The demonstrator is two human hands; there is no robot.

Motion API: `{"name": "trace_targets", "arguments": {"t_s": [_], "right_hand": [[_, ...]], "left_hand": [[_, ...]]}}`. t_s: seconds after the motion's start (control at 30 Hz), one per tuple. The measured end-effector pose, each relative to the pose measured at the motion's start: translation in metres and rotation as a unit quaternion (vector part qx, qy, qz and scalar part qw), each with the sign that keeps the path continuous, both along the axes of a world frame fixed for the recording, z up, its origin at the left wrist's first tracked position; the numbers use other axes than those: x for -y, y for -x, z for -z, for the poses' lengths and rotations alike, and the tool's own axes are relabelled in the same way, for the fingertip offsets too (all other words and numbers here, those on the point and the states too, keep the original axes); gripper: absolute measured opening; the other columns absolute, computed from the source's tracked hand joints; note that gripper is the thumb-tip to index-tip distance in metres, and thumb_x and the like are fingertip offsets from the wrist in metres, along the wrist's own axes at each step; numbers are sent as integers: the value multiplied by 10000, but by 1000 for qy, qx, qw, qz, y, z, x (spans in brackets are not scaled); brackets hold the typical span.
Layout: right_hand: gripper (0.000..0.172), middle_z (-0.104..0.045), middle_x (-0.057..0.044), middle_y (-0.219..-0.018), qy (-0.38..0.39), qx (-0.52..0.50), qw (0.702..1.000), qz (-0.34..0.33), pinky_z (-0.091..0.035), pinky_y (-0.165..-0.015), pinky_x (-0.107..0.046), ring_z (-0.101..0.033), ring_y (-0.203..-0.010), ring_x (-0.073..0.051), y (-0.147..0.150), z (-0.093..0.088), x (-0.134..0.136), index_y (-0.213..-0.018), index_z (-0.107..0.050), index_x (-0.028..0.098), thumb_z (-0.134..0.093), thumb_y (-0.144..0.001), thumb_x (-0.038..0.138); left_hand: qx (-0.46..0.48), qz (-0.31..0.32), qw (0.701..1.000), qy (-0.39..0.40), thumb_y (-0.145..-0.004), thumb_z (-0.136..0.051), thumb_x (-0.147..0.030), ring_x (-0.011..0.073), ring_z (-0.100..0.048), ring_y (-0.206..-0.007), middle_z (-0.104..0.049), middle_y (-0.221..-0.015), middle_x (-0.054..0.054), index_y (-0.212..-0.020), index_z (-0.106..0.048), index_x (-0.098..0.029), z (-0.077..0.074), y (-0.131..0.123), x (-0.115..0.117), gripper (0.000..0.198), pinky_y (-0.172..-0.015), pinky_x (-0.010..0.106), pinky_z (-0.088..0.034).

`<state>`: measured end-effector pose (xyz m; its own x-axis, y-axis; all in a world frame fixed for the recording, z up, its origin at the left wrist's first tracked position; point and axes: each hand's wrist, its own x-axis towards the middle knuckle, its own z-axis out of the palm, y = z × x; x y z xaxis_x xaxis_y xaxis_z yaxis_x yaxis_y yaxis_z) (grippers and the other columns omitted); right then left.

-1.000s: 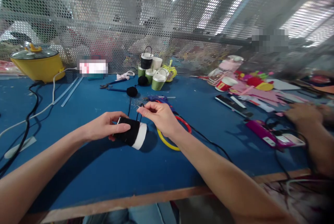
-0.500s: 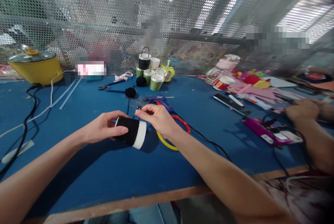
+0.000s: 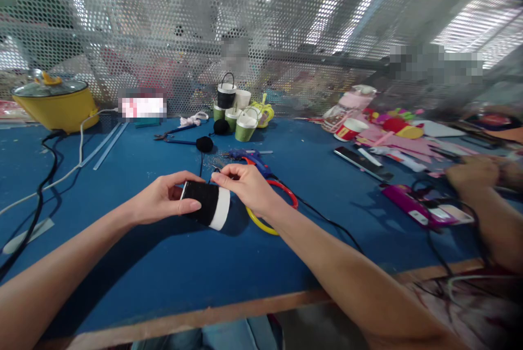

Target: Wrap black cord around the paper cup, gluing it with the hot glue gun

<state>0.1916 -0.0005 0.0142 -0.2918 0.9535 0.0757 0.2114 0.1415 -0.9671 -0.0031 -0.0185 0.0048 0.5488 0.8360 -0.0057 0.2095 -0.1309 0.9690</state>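
Currently, the cup (image 3: 204, 204) tilts sideways on the ball's (image 3: 205, 144) near side, its long axis slanting rightward away from the ball; the left hand (image 3: 160, 197), nearer, grips it, while the right hand (image 3: 250, 185) pinches yarn (image 3: 201, 165).

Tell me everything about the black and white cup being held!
This black and white, round, paper-looking cup has black, yarn-like wrapping around most of its side, a white band at its right end and white edging at its left. It is tipped sideways over the blue, flat tabletop; I can't tell if they touch. The left grip holds it, thumb across the black; the right grip is beside its upper edge.
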Motion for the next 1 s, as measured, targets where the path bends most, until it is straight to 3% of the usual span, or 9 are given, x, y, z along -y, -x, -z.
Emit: {"name": "trace_targets", "arguments": {"t_s": [0.43, 1.0], "right_hand": [[257, -507, 33, -545, 32, -18, 999, -11, -298, -484, -239, -407, -500, -82, -1, 1, -5, -600, -556, 169, -649, -640, 405], [278, -445, 55, -507, -6, -5, 1000, -9, -273, -478, -228, -348, -477, -67, -2, 1, -5, -565, -529, 163, -644, -645, 403]], "left_hand": [[25, -14, 999, 21, -684, -638, -361, 111, -492, -630, -544, -760, -4, -1040, -506, -162, 1, -1, 1, 429, -556, 218, -421], [48, -26, 998, -6, -666, -648, -304, 154, -550, -735, -588, -807, 13, -1036, -516, -156, 5, -3, 1, 420, -658, 270, -466]]}}
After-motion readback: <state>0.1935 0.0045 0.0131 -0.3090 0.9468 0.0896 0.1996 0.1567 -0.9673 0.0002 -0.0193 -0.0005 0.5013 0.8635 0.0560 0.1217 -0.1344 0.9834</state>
